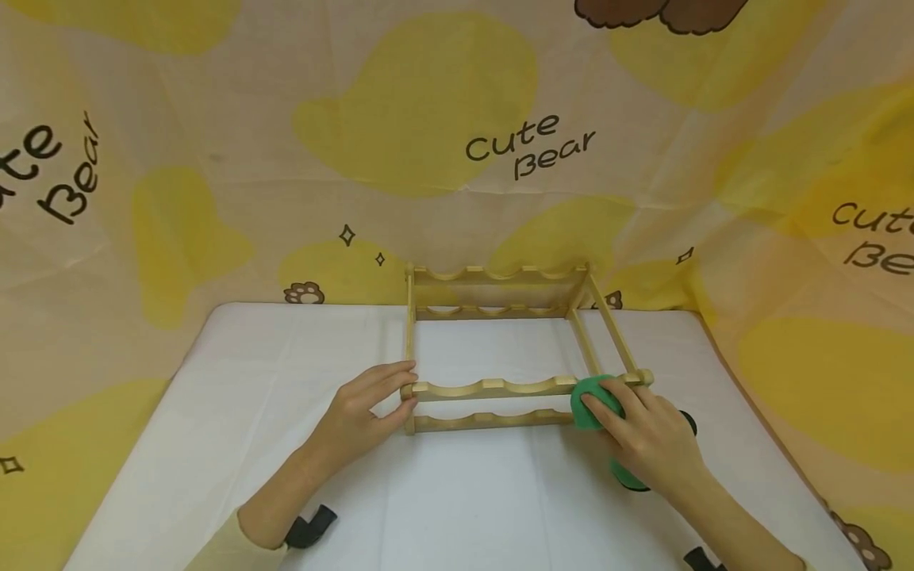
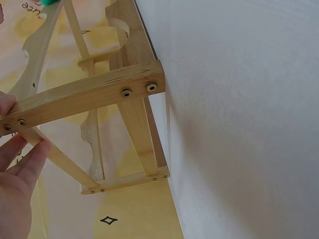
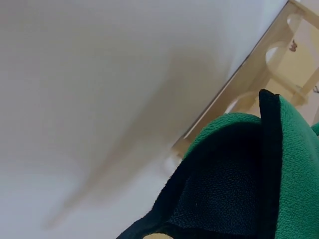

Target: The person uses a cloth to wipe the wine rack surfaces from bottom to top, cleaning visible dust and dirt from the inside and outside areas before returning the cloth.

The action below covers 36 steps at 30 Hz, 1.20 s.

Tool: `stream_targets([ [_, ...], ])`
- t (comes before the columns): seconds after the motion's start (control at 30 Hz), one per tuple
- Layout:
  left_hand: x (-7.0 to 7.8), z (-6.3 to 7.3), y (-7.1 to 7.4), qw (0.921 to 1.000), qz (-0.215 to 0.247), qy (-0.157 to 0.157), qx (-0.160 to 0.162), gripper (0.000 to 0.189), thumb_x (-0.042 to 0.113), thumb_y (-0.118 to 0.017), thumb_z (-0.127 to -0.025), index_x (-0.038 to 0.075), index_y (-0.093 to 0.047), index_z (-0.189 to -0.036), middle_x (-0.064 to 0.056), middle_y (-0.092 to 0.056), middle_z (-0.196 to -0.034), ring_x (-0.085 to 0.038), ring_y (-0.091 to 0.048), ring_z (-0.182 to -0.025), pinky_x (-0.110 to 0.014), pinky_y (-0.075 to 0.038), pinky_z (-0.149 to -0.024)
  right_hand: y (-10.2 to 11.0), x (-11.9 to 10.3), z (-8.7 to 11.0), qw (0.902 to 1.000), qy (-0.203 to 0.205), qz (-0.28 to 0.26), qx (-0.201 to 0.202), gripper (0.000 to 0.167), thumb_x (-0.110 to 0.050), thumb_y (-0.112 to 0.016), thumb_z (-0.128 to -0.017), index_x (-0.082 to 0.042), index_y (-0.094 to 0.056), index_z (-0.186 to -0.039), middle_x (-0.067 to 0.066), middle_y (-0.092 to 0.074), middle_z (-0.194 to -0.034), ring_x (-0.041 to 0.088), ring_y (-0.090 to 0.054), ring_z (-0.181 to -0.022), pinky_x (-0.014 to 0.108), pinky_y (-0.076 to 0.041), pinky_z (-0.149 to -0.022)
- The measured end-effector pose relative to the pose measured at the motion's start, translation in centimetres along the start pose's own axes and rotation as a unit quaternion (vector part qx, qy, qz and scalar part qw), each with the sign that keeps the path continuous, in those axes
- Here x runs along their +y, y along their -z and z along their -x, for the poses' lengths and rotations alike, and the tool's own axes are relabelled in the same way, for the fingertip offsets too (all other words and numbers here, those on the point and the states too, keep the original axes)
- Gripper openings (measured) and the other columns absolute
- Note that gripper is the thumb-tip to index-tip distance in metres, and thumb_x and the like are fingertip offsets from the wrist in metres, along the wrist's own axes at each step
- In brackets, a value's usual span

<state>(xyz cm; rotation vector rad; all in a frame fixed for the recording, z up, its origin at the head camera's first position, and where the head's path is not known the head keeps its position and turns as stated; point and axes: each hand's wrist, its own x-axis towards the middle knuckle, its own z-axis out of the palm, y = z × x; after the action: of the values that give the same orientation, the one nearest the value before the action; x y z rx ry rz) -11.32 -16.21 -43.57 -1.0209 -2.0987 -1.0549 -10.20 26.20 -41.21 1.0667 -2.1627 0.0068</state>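
Note:
A wooden rack (image 1: 493,388) with scalloped rails stands on the white table. My left hand (image 1: 371,404) grips its front left corner; in the left wrist view the fingers (image 2: 35,159) and thumb lie around the top of the end post, near two screws. With my right hand (image 1: 653,436) I hold a green cloth (image 1: 598,400) with dark edging against the upper front rail, near its right end. The cloth (image 3: 304,169) hangs down in the right wrist view and covers the rack's near end there, hiding my right fingers.
The white table (image 1: 471,507) spreads around the rack. Behind it and at both sides hangs a yellow patterned fabric (image 1: 428,103) with printed lettering. A black strap end (image 1: 312,527) sticks out at my left wrist.

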Motion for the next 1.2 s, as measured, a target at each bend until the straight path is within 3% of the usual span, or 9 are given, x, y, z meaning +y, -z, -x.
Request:
stream_targets([
  [0.13, 0.0, -0.1, 0.1, 1.0, -0.002, -0.004, 0.006, 0.041, -0.011, -0.083, -0.076, 0.001, -0.074, -0.114, -0.016, -0.072, -0.125, -0.034, -0.072, -0.109, -0.022, -0.054, -0.102, 0.1, 0.7, 0.7, 0.9999, -0.007, 0.01, 0.007, 0.047, -0.034, -0.039, -0.113, -0.005, -0.076, -0.113, 0.024, -0.069, -0.108, 0.037, -0.066, -0.073, 0.044, -0.058, -0.049],
  [0.33, -0.2, 0.1, 0.1, 1.0, 0.002, 0.002, 0.006, 0.036, -0.008, -0.081, -0.08, 0.001, -0.074, -0.114, -0.016, -0.072, -0.124, -0.035, -0.072, -0.11, -0.021, -0.053, -0.103, 0.4, 1.4, 1.1, 0.9992, -0.007, 0.021, 0.032, 0.044, -0.034, -0.043, -0.112, -0.004, -0.076, -0.113, 0.025, -0.069, -0.108, 0.036, -0.063, -0.064, 0.043, -0.055, -0.044],
  [0.8, -0.2, 0.1, -0.2, 1.0, 0.001, 0.003, 0.009, 0.035, -0.008, -0.082, -0.078, 0.001, -0.075, -0.111, -0.016, -0.073, -0.123, -0.034, -0.072, -0.109, -0.022, -0.053, -0.102, 1.2, 2.5, 2.4, 0.9976, -0.026, 0.021, 0.06, 0.048, -0.037, -0.043, -0.113, -0.003, -0.077, -0.111, 0.027, -0.069, -0.106, 0.042, -0.062, -0.062, 0.049, -0.053, -0.041],
  [1.2, -0.1, 0.0, -0.1, 1.0, -0.004, -0.001, 0.002, 0.034, -0.008, -0.082, -0.077, 0.0, -0.076, -0.11, -0.017, -0.073, -0.122, -0.035, -0.072, -0.108, -0.021, -0.054, -0.101, 2.2, 3.8, 3.8, 0.9963, -0.041, 0.041, 0.064, 0.047, -0.038, -0.045, -0.112, -0.004, -0.077, -0.112, 0.027, -0.07, -0.105, 0.044, -0.062, -0.065, 0.053, -0.055, -0.046],
])
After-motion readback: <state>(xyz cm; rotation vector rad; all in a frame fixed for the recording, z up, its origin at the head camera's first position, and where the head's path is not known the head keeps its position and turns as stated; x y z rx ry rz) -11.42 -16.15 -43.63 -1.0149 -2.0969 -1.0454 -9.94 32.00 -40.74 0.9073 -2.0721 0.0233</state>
